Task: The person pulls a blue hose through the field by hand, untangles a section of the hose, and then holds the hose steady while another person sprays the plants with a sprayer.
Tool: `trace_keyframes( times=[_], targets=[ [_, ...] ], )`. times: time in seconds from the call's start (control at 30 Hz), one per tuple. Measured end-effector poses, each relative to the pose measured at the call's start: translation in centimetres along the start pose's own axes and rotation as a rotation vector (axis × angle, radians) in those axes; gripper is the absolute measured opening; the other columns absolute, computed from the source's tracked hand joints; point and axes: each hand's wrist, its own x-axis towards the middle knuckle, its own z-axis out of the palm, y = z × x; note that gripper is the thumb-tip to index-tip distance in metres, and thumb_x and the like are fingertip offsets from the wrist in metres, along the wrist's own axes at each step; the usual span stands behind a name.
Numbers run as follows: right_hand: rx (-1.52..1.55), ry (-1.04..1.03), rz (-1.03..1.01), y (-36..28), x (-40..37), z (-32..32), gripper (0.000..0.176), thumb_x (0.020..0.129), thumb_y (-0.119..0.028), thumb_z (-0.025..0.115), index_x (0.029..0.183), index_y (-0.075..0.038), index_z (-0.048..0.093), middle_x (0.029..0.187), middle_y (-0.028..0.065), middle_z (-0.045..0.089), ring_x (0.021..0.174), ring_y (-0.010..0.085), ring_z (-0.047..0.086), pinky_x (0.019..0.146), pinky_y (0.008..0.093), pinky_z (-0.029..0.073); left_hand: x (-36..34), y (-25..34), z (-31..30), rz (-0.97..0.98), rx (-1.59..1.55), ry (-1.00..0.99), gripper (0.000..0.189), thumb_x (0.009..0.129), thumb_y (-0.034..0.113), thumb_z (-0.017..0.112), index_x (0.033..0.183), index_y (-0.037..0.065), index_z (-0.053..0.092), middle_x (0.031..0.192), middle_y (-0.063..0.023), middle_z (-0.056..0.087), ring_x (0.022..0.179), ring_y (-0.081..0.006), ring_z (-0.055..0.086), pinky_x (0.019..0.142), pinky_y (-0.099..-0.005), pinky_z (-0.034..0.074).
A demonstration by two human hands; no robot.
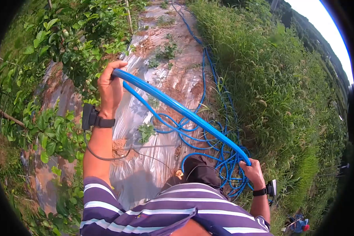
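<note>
A blue hose (177,107) stretches slantwise between my two hands, its near section large and close to the camera. My left hand (111,86), raised at the upper left, is closed round the hose, which bends back down behind it. Lower on the right, my right hand (253,172) grips the same hose near my waist. Beyond and below that span, loose tangled loops of blue hose (228,167) lie on the ground by my legs. An orange-yellow hose end piece (179,174) shows just in front of my dark trousers.
Silvery plastic ground sheet (135,173) covers the path, with dirt and small weeds on it. Leafy plants (47,137) with stakes line the left side. Tall grass (271,98) borders the right. More hose (203,78) runs away up the path. A blue-and-red object (300,225) sits at lower right.
</note>
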Motion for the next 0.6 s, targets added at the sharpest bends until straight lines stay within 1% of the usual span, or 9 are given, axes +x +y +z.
trace_keyframes(
  times=[0.07,0.13,0.2,0.27,0.37,0.43,0.5,0.53,0.6],
  targets=[
    [-0.005,-0.001,0.046,0.9,0.9,1.9,0.033,0.088,-0.028,0.069,0.072,0.001,0.062,0.059,-0.0011,0.05,0.059,0.0075,0.046,0.052,0.0323,0.039,1.7,-2.2,2.8,0.098,0.278,-0.076,0.026,0.086,-0.01,0.06,0.106,0.005,0.066,0.09,-0.004,0.065,0.08,-0.0136,0.06,0.072,-0.0269,0.048],
    [0.076,-0.018,0.174,-0.3,2.0,3.4,0.034,0.088,-0.029,0.068,0.072,0.001,0.064,0.059,0.0009,0.053,0.059,0.0085,0.049,0.054,0.0331,0.041,2.8,-6.7,4.5,0.195,0.615,-0.28,0.033,0.08,-0.005,0.065,0.111,0.006,0.064,0.099,-0.0126,0.065,0.096,-0.0305,0.06,0.087,-0.0394,0.048],
    [0.118,-0.048,0.235,-1.0,4.4,5.1,0.032,0.087,-0.03,0.068,0.076,0.001,0.066,0.06,0.0014,0.055,0.059,0.0099,0.05,0.054,0.0333,0.041,1.9,-10.9,6.4,0.02,0.859,-0.54,0.046,0.077,0.005,0.07,0.121,0.005,0.059,0.113,-0.0157,0.062,0.108,-0.0348,0.056,0.097,-0.0442,0.044],
    [0.16,-0.084,0.217,-2.6,7.4,6.8,0.027,0.086,-0.029,0.067,0.083,-0.002,0.071,0.06,0.006,0.056,0.059,0.0137,0.054,0.056,0.0352,0.044,0.1,-16.9,7.4,0.094,0.84,-0.761,0.061,0.073,0.013,0.074,0.13,0.004,0.053,0.123,-0.0184,0.056,0.116,-0.0378,0.051,0.103,-0.0452,0.04],
    [0.038,-0.138,0.13,-4.2,13.3,9.9,0.027,0.082,-0.032,0.066,0.091,-0.007,0.074,0.073,0.0208,0.067,0.074,0.0339,0.069,0.067,0.0458,0.051,-2.1,-16.7,13.8,0.071,0.554,-1.115,0.07,0.072,0.016,0.074,0.136,0.004,0.049,0.135,-0.0202,0.051,0.132,-0.0392,0.043,0.112,-0.046,0.033],
    [-0.031,-0.161,0.079,-8.0,16.4,11.2,0.032,0.079,-0.034,0.066,0.09,-0.005,0.072,0.086,0.026,0.069,0.087,0.0434,0.067,0.076,0.0516,0.052,-4.0,-15.4,17.8,0.119,0.376,-1.3,0.073,0.072,0.017,0.074,0.139,0.006,0.047,0.142,-0.0196,0.048,0.14,-0.0389,0.036,0.116,-0.0482,0.029],
    [-0.089,-0.259,-0.017,-9.9,18.6,14.1,0.032,0.079,-0.034,0.065,0.087,-0.003,0.071,0.088,0.0235,0.071,0.087,0.0411,0.069,0.079,0.0517,0.052,-4.6,-15.0,20.8,0.155,0.236,-1.415,0.076,0.071,0.017,0.076,0.14,0.008,0.046,0.145,-0.0188,0.045,0.144,-0.0389,0.032,0.116,-0.0505,0.027],
    [-0.118,-0.282,-0.133,-11.3,19.2,14.4,0.032,0.079,-0.034,0.065,0.087,-0.003,0.071,0.09,0.0233,0.071,0.088,0.0415,0.069,0.08,0.0514,0.052,-5.0,-15.0,21.9,0.187,0.186,-1.452,0.071,0.072,0.015,0.076,0.137,0.007,0.049,0.14,-0.0184,0.05,0.139,-0.0379,0.039,0.113,-0.0487,0.032],
    [0.007,-0.254,-0.182,-15.7,19.2,12.1,0.033,0.079,-0.03,0.064,0.1,-0.005,0.069,0.083,0.0245,0.069,0.083,0.0413,0.069,0.076,0.0508,0.053,-5.7,-14.9,22.9,0.243,0.06,-1.522,0.066,0.072,0.013,0.076,0.133,0.007,0.052,0.136,-0.018,0.054,0.134,-0.037,0.045,0.109,-0.047,0.037]
  ],
)
